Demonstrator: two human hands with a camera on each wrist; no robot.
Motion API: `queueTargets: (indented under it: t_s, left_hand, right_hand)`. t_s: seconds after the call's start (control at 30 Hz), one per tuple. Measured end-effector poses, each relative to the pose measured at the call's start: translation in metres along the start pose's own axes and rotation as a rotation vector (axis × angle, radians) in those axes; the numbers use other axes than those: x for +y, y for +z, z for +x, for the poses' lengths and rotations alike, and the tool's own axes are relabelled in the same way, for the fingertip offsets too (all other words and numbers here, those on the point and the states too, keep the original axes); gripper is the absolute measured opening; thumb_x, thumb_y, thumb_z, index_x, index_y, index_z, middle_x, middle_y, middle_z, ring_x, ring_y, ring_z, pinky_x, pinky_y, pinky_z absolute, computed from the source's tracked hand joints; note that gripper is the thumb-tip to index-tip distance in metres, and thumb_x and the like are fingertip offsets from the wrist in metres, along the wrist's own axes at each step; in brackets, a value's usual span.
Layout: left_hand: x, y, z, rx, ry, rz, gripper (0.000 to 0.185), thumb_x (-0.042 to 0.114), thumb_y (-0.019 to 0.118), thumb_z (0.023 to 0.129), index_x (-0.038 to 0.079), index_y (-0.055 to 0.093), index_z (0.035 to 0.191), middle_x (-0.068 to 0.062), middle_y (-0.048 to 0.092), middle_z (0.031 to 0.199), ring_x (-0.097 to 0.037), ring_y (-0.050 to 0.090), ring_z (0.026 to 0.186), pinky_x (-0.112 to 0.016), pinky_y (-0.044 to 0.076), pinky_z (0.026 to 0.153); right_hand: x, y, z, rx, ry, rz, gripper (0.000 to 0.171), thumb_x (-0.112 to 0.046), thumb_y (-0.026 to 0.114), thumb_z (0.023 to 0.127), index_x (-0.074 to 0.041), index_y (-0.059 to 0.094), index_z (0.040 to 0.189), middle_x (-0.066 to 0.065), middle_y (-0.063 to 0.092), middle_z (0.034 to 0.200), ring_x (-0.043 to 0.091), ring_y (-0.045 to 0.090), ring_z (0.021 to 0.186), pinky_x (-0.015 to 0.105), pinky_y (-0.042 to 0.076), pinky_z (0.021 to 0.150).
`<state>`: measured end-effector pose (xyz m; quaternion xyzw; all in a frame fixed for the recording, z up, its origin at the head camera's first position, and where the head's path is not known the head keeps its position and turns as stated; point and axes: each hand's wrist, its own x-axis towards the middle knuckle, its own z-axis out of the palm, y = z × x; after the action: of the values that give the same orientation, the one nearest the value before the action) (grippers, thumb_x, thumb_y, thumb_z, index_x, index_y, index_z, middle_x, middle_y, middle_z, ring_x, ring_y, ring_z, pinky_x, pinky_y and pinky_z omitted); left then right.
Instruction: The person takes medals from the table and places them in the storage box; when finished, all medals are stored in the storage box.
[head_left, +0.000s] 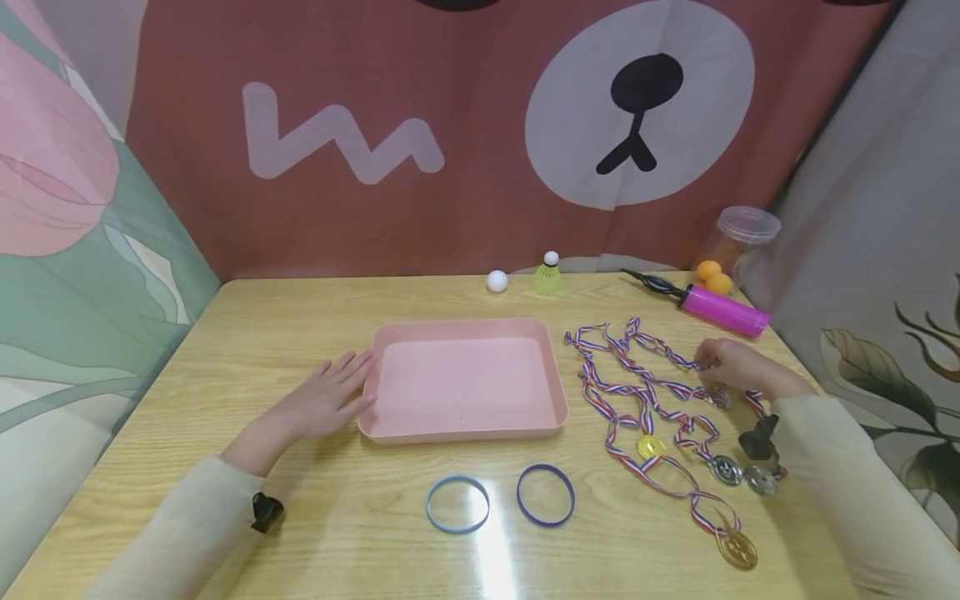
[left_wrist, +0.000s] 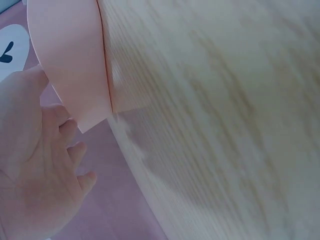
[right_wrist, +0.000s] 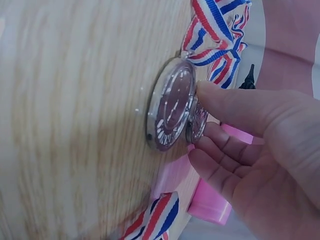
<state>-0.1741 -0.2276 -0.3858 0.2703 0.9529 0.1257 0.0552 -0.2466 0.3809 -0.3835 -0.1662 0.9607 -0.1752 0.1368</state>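
Note:
A pink tray point(head_left: 465, 429) lies empty in the middle of the wooden table point(head_left: 300, 333). My left hand point(head_left: 326, 400) rests flat beside the tray's left wall, fingers straight; the left wrist view shows that hand point(left_wrist: 45, 165) next to the tray's pink wall point(left_wrist: 70, 60). Right of the tray lie several medals on red, white and blue ribbons point(head_left: 645, 392). My right hand point(head_left: 731, 367) is over them and its fingertips point(right_wrist: 220, 100) pinch a silver medal point(right_wrist: 172, 110) that lies on the table.
Two rubber wristbands, light blue point(head_left: 457, 504) and purple point(head_left: 545, 495), lie in front of the tray. At the back are a white ball point(head_left: 497, 281), a shuttlecock point(head_left: 549, 275), a pink pump point(head_left: 720, 310) and a clear jar with orange balls point(head_left: 731, 250). Curtains surround the table.

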Motion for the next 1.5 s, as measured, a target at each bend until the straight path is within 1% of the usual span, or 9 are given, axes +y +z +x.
queueTargets:
  t_s: [0.33, 0.5, 0.73, 0.9, 1.0, 1.17, 1.3, 1.43, 1.5]
  left_hand:
    - [-0.001, 0.002, 0.000, 0.007, 0.005, -0.002, 0.061, 0.036, 0.037, 0.099, -0.003, 0.022, 0.144, -0.017, 0.016, 0.150, -0.039, 0.011, 0.135, -0.056, 0.009, 0.107]
    - [-0.001, 0.002, 0.000, 0.001, -0.001, -0.002, 0.061, 0.036, 0.036, 0.099, -0.003, 0.021, 0.144, -0.017, 0.015, 0.151, -0.039, 0.010, 0.135, -0.056, 0.009, 0.107]
    - [0.002, 0.000, -0.001, 0.011, 0.006, 0.003, 0.060, 0.033, 0.038, 0.099, -0.004, 0.021, 0.143, -0.019, 0.016, 0.150, -0.040, 0.012, 0.135, -0.057, 0.011, 0.107]
    - [0.002, -0.001, -0.001, 0.013, 0.007, 0.019, 0.060, 0.034, 0.037, 0.099, -0.005, 0.022, 0.143, -0.019, 0.017, 0.149, -0.040, 0.012, 0.135, -0.057, 0.012, 0.106]
    - [0.003, -0.001, -0.001, 0.007, 0.003, 0.014, 0.061, 0.035, 0.037, 0.100, -0.004, 0.022, 0.143, -0.019, 0.017, 0.149, -0.040, 0.011, 0.135, -0.056, 0.011, 0.107]
    - [0.004, 0.000, -0.001, 0.012, 0.001, 0.008, 0.060, 0.034, 0.038, 0.099, -0.005, 0.023, 0.143, -0.019, 0.018, 0.149, -0.041, 0.012, 0.135, -0.057, 0.011, 0.107]
    - [0.005, 0.001, -0.001, 0.011, -0.004, 0.014, 0.060, 0.034, 0.038, 0.099, -0.005, 0.023, 0.143, -0.019, 0.017, 0.149, -0.040, 0.012, 0.135, -0.056, 0.011, 0.107]
    - [0.004, 0.001, 0.000, 0.016, 0.000, 0.016, 0.060, 0.034, 0.038, 0.099, -0.005, 0.023, 0.143, -0.020, 0.017, 0.149, -0.040, 0.013, 0.134, -0.057, 0.011, 0.107]
    - [0.004, 0.001, 0.000, 0.013, -0.002, 0.016, 0.060, 0.034, 0.038, 0.099, -0.004, 0.023, 0.143, -0.019, 0.017, 0.149, -0.040, 0.012, 0.135, -0.056, 0.011, 0.107]
  right_hand:
    - [0.001, -0.001, 0.000, -0.037, 0.047, 0.029, 0.023, -0.007, 0.064, 0.084, 0.009, 0.053, 0.095, 0.013, 0.058, 0.086, 0.030, 0.055, 0.082, 0.050, 0.046, 0.075]
    - [0.000, 0.000, -0.002, -0.038, 0.085, 0.053, 0.024, -0.009, 0.062, 0.086, 0.009, 0.052, 0.099, 0.011, 0.057, 0.085, 0.027, 0.054, 0.080, 0.045, 0.047, 0.072]
    - [0.001, 0.002, -0.003, 0.013, 0.047, 0.051, 0.021, -0.007, 0.063, 0.084, 0.008, 0.054, 0.094, 0.008, 0.057, 0.080, 0.023, 0.053, 0.075, 0.041, 0.047, 0.067]
    - [0.003, 0.006, -0.002, 0.070, 0.055, 0.067, 0.008, -0.006, 0.062, 0.086, 0.001, 0.058, 0.083, 0.002, 0.055, 0.074, 0.018, 0.050, 0.069, 0.033, 0.043, 0.062]
    - [0.006, 0.008, -0.002, 0.102, 0.062, 0.085, 0.009, -0.005, 0.060, 0.087, -0.002, 0.058, 0.079, 0.001, 0.054, 0.071, 0.017, 0.048, 0.066, 0.030, 0.041, 0.060]
    - [0.010, 0.003, -0.005, 0.117, 0.082, 0.179, 0.010, -0.008, 0.059, 0.089, 0.000, 0.059, 0.083, 0.003, 0.056, 0.075, 0.018, 0.047, 0.068, 0.029, 0.041, 0.060]
    - [0.009, -0.005, -0.008, 0.115, 0.085, 0.281, 0.017, -0.014, 0.058, 0.091, 0.002, 0.057, 0.089, 0.005, 0.058, 0.082, 0.017, 0.050, 0.074, 0.029, 0.045, 0.063]
    - [0.005, -0.013, -0.012, 0.110, 0.112, 0.428, 0.029, -0.022, 0.057, 0.092, 0.004, 0.050, 0.105, 0.010, 0.060, 0.094, 0.016, 0.056, 0.083, 0.032, 0.049, 0.073]
    - [0.002, -0.017, -0.015, 0.116, 0.117, 0.475, 0.038, -0.025, 0.056, 0.093, 0.003, 0.046, 0.114, 0.014, 0.061, 0.101, 0.014, 0.058, 0.088, 0.038, 0.049, 0.079]
